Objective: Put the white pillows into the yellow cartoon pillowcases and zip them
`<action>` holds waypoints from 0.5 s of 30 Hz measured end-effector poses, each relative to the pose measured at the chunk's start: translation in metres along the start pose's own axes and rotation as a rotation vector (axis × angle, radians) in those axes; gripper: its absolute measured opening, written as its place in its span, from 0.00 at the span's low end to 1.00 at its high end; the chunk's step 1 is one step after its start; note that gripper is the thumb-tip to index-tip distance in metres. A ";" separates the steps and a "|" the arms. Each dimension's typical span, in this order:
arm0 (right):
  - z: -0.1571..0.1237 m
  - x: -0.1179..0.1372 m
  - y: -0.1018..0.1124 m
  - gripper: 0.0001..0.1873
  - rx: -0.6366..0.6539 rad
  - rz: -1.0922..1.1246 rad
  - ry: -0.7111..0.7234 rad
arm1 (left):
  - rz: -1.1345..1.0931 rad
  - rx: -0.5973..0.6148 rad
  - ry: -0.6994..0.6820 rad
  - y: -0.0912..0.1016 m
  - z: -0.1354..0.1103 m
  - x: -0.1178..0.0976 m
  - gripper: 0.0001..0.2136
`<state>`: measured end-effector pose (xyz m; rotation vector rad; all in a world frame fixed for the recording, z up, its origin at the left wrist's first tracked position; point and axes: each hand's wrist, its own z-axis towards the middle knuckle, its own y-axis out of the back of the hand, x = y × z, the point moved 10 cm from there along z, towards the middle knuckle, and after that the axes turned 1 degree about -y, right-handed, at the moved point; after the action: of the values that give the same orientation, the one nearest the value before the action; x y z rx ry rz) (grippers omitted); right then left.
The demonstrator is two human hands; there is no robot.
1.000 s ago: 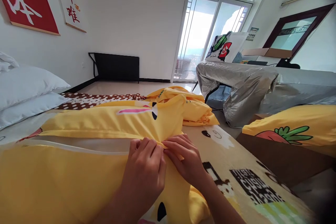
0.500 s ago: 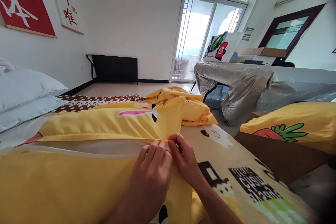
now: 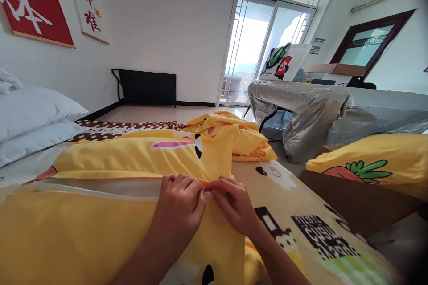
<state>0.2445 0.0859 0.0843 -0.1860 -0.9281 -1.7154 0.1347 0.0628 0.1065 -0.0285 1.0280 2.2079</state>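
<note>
A yellow fabric cover (image 3: 110, 156) with a printed pink-eared figure lies across the bed. A long slit runs sideways through it, showing a pale inside (image 3: 130, 185) and a thin whitish strip along the near edge. At the slit's right end, my left hand (image 3: 182, 205) is closed, pinching the cover's edge. Right beside it, my right hand (image 3: 234, 202) pinches the same edge between thumb and forefinger, the fingertips of both hands almost touching. A tiny pale detail shows between them, too small to name.
Crumpled yellow fabric (image 3: 250, 140) lies beyond the cover on the patterned blanket (image 3: 284, 191). White pillows (image 3: 40, 107) are at the left. To the right, a cardboard box (image 3: 347, 200) bears a yellow carrot-print bundle (image 3: 368, 162), near a table under silvery sheeting (image 3: 307, 107).
Both hands have shifted left along the slit's edge, my left hand further round its end. My right fingertips now sit slightly lower, still pinching the fabric. The view has tilted slightly.
</note>
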 end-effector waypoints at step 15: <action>-0.006 0.006 -0.010 0.12 0.014 -0.360 0.169 | 0.023 0.192 0.368 0.041 -0.003 0.080 0.13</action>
<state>0.2357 0.0782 0.0791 0.1428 -0.8848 -2.0182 0.0484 0.0886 0.1082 -0.3490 1.4422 2.1608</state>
